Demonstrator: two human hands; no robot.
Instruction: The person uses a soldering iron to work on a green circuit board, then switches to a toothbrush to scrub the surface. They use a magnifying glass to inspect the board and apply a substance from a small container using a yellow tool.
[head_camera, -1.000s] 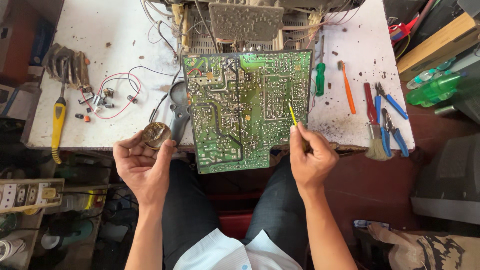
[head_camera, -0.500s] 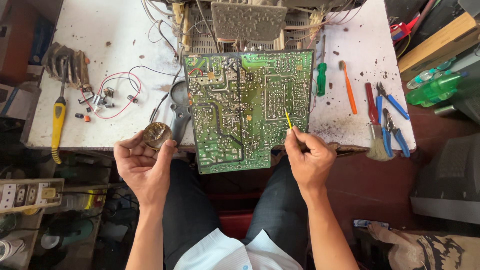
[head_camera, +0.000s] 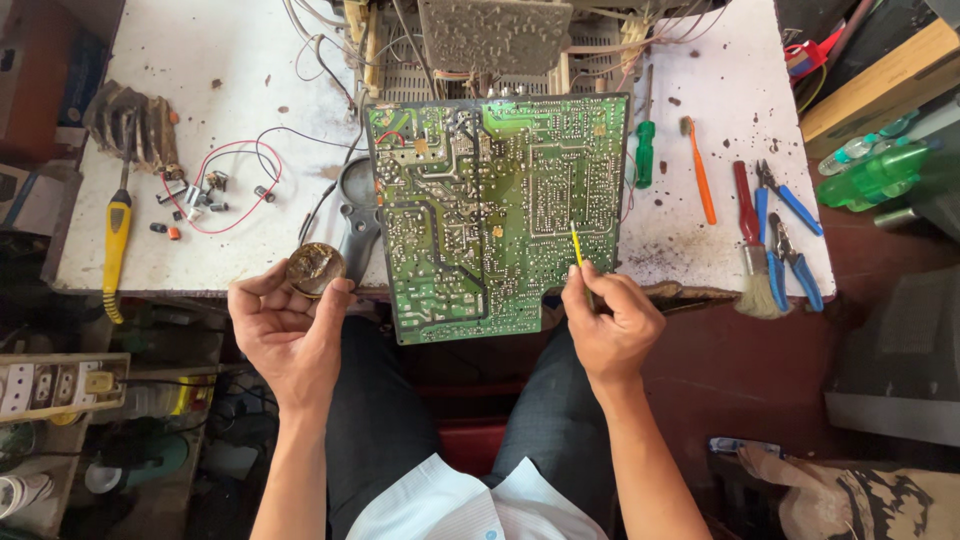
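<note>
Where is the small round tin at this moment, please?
In the head view, the small round tin sits in the fingertips of the left hand, at the white table's front edge, just left of the green circuit board.

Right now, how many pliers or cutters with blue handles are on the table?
2: blue pliers near the right edge, and blue cutters just below them, beside the brush. Others may be hidden.

Even daylight from above, bright on the white stained worktable (head_camera: 700, 240); no hard glare. Green printed circuit board (head_camera: 500, 200) sharp, traces legible. Dim, murky under the bench edges, esp. lower left. Soft shadows below both forearms. Slight wide-angle bending at the corners.
</note>
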